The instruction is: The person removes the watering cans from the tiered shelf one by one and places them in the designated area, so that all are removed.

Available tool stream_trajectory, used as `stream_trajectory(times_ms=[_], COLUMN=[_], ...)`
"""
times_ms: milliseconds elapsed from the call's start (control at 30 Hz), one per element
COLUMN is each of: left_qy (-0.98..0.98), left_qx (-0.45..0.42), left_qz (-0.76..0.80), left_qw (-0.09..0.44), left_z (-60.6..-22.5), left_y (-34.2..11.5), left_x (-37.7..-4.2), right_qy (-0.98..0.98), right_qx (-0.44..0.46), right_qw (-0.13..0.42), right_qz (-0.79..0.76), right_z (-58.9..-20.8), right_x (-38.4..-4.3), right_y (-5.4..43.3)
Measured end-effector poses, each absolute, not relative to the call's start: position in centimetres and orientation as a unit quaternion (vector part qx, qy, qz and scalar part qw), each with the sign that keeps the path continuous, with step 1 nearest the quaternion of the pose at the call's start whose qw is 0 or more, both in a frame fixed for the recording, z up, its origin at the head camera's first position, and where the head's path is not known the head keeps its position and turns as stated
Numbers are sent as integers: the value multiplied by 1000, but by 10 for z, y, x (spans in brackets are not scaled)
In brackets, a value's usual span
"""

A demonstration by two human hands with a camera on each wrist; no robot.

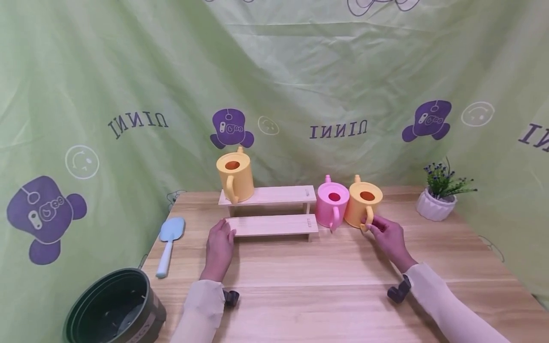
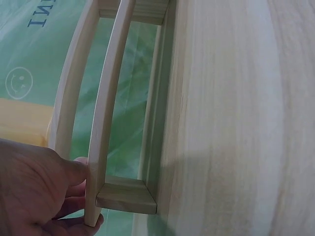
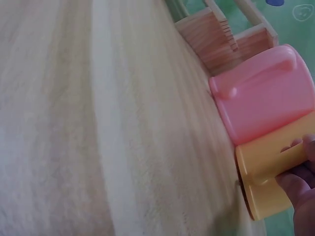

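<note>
A two-step wooden stand (image 1: 270, 226) is at the back of the table. My left hand (image 1: 219, 247) pinches the left end of its lower step, thumb on one face and fingers on the other in the left wrist view. On the upper step's left end stands a yellow watering can (image 1: 242, 178). Right of the stand are a pink watering can (image 1: 326, 209) and a second yellow watering can (image 1: 355, 209), upright side by side on the table. My right hand (image 1: 389, 238) grips that yellow can's handle (image 3: 278, 164), fingers curled round it in the right wrist view.
A blue toy shovel (image 1: 171, 233) lies on the table's left side. A dark green pot (image 1: 146, 314) stands at the front left. A white pot with a purple-flowered plant (image 1: 435, 207) sits at the back right. Green printed cloth (image 1: 283, 62) hangs behind.
</note>
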State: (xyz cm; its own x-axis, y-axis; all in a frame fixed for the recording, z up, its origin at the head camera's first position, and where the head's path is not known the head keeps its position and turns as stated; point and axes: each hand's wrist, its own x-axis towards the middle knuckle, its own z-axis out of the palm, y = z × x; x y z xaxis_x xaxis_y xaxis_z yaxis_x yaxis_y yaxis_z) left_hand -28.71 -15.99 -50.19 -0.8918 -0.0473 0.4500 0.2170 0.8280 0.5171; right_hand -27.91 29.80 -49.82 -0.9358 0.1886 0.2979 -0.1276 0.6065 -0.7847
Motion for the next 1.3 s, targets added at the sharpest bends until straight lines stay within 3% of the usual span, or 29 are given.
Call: stream_trajectory(times_ms=[367, 467, 600, 733, 867, 967, 1133, 1300], left_qy=[-931, -932, -932, -930, -935, -940, -942, -941], left_qx=[-46, -51, -52, -52, -51, -48, -39, -44], left_qz=[-279, -275, -271, -272, -262, -259, -260, -244], left_qw=[232, 233, 235, 241, 235, 218, 210, 229], left_z=[-501, -502, -503, -504, -502, -501, -503, -500], left_y=[-157, -157, -158, -159, -160, -161, -161, -160], left_x=[-287, -288, -288, -288, -290, -291, -290, -290], right_qy=[-898, -878, -806, -743, -736, -754, -764, -755], right_qx=[-33, -56, -54, 19, 85, 120, 170, 185], right_qw=[151, 207, 329, 365, 325, 261, 152, 110], right_qz=[413, 427, 490, 561, 587, 591, 604, 619], right_z=[-490, -475, -442, -405, -383, -377, -385, -397], right_x=[-278, -275, -277, -285, -300, -314, -336, -352], right_y=[309, 311, 298, 259, 202, 154, 72, 7])
